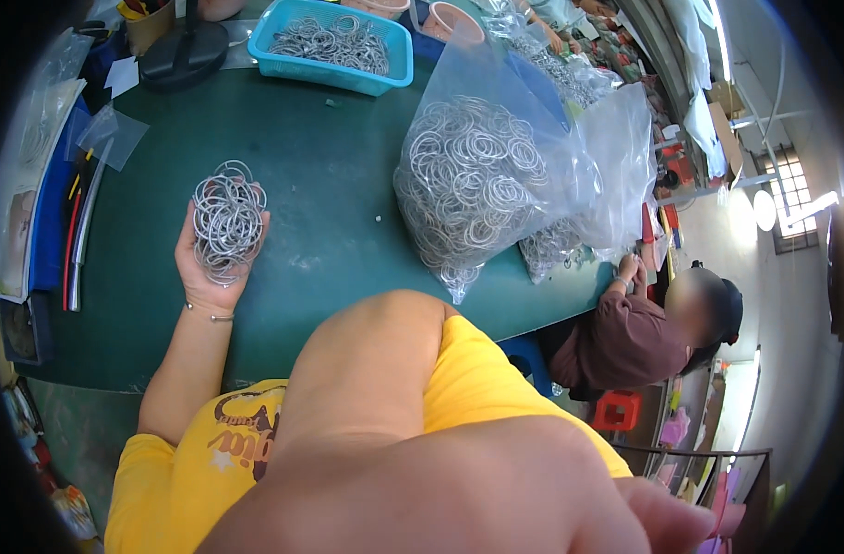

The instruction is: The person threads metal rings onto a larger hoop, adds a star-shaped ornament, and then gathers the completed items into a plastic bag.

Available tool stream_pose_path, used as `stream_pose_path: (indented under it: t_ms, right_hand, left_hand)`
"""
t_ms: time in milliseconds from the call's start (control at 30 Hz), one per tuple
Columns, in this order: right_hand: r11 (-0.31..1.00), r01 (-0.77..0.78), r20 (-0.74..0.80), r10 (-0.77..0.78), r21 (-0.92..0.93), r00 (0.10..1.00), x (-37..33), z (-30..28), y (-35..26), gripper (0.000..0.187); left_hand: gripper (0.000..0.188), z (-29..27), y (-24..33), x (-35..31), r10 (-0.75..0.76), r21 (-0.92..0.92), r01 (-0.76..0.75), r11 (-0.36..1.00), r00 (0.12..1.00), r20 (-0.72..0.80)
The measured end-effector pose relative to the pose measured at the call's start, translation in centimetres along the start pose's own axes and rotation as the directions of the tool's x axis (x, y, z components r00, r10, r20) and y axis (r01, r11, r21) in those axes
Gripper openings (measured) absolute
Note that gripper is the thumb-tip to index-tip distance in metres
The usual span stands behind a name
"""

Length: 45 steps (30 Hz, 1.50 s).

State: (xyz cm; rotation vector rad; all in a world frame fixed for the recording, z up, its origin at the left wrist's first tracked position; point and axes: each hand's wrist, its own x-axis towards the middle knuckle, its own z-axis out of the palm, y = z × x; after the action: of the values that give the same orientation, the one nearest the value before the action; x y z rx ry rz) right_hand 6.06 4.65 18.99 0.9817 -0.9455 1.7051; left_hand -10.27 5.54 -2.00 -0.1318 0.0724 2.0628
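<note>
On the left, my left hand (187, 254) is palm up above the table, with its fingers curled around a heaped tangle of silver metal rings (228, 222). The pile covers most of the palm and fingers. My right arm is bent, its elbow towards the table. My right hand (551, 489) is raised very close to the camera at the lower edge; it is blurred and cut off, so its fingers cannot be made out. Right of centre, a large clear plastic bag (477, 175) full of the same kind of rings stands on the table.
A blue plastic basket (334, 76) of rings sits at the table's far edge. Pens and a metal rod (88, 231) lie left, by a blue tray. Another clear bag (616, 175) stands behind the large one. A co-worker (634, 337) in a brown top works at right, near a red stool (618, 410).
</note>
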Motion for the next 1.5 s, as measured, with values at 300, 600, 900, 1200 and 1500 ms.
stream_pose_path:
  t_ms: [300,600,900,1200,1500]
  right_hand:
    - [1.000,0.004,-0.012,-0.005,-0.028,1.000,-0.2,0.0,-0.2,0.025]
    - [1.000,0.003,-0.011,-0.003,-0.016,1.000,0.3,-0.4,-0.1,0.023]
    - [1.000,-0.008,-0.033,0.008,-0.029,0.999,0.0,-0.6,-0.1,0.021]
    - [0.999,-0.014,-0.022,0.013,-0.036,1.000,0.5,-1.0,0.1,0.019]
    - [0.999,-0.013,-0.017,0.012,-0.041,1.000,0.6,-1.4,0.1,0.018]
  left_hand:
    - [0.034,-0.3,0.1,0.1,-0.011,-0.012,0.011,1.000,1.000,0.025]
    - [0.031,-0.3,0.1,0.1,-0.010,-0.009,0.010,1.000,1.000,-0.012]
    - [0.030,-0.4,-0.1,0.2,-0.004,-0.018,0.004,1.000,1.000,-0.013]
    - [0.031,-0.6,0.0,0.1,0.005,-0.013,-0.005,1.000,1.000,-0.011]
    - [0.031,-0.7,0.1,0.2,0.000,-0.011,0.000,1.000,1.000,-0.014]
